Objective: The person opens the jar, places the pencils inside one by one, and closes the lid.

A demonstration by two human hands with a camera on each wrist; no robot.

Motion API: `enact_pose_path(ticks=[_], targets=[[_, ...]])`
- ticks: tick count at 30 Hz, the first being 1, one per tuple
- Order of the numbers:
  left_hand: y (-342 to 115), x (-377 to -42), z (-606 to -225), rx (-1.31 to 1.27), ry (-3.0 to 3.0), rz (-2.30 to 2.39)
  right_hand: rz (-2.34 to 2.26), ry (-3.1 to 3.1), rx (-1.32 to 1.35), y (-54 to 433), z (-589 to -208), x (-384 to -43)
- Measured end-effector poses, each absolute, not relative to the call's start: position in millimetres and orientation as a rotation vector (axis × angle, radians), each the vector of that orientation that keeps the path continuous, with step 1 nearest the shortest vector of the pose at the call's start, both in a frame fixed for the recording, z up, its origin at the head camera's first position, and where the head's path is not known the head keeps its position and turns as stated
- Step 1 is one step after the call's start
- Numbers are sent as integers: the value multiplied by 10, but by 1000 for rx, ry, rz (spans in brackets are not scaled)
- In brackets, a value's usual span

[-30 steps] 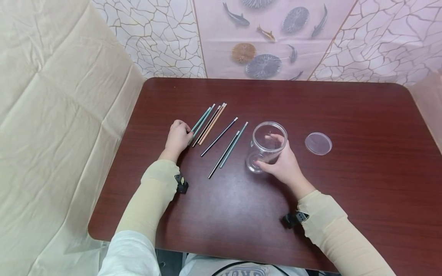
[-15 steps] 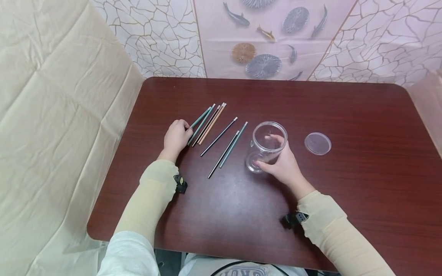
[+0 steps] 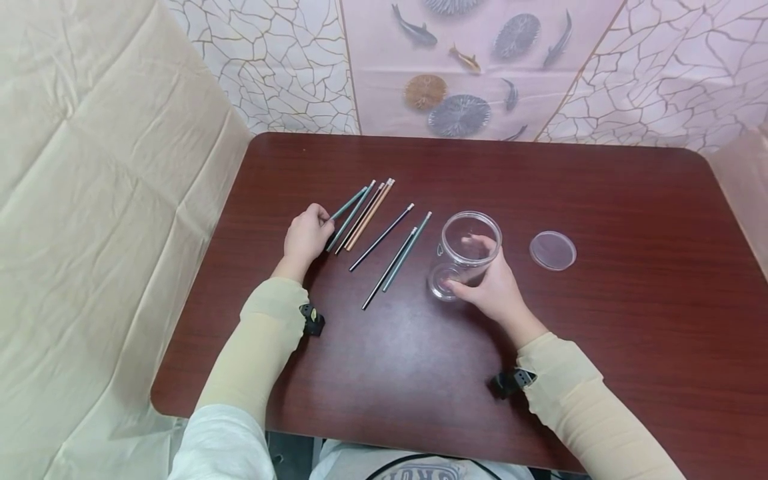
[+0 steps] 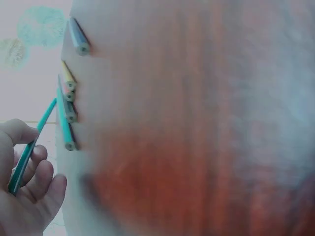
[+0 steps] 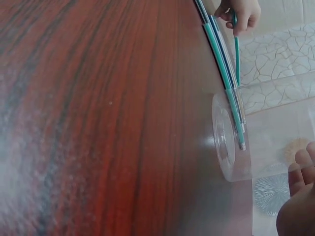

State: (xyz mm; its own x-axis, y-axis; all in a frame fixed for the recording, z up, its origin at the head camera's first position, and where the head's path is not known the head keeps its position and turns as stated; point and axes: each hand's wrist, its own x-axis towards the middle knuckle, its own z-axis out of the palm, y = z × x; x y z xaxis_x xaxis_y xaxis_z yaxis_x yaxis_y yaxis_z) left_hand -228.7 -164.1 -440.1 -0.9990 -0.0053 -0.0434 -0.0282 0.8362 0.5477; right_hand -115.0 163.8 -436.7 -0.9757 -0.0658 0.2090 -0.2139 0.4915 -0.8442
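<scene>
My left hand [image 3: 305, 237] pinches a green pencil [image 4: 23, 166] near its lower end, between thumb and fingers. That pencil slants up off the table in the left wrist view. Beside the hand lie another green pencil [image 3: 350, 218], a dark pencil and orange pencils [image 3: 372, 213], close together. Further right a dark blue pencil [image 3: 382, 237] lies alone, then a black pencil [image 3: 389, 269] next to a green one [image 3: 408, 251]. My right hand [image 3: 498, 287] grips a clear jar [image 3: 459, 270] from its right side, thumb low on the wall. Nothing shows inside the jar, which stands upright.
A clear round lid [image 3: 553, 251] lies flat on the dark red table [image 3: 630, 320], right of the jar. Behind the table's far edge hangs a patterned cloth [image 3: 456, 73]. A cream cloth [image 3: 102, 220] drapes along the left side.
My left hand has shifted slightly up and left, and the green pencil in it has tilted away from the one beside it. The right hand and jar hold still.
</scene>
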Motion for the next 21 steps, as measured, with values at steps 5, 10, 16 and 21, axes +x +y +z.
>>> enact_pose_path(ticks=[5, 10, 16, 21], targets=[[-1626, -2303, -4326, 17, 2958, 998, 1473, -2586, 245, 1636, -4379, -1149], [-1604, -2303, -4233, 37, 2989, 1095, 1478, -2584, 251, 1633, -4385, -1146], [-1547, -2267, -4074, 58, 2991, 1251, 1488, -2582, 256, 1631, -4391, -1144], [-1474, -2231, -3925, 74, 2911, 1397, 1480, -2581, 257, 1634, -4395, -1145]])
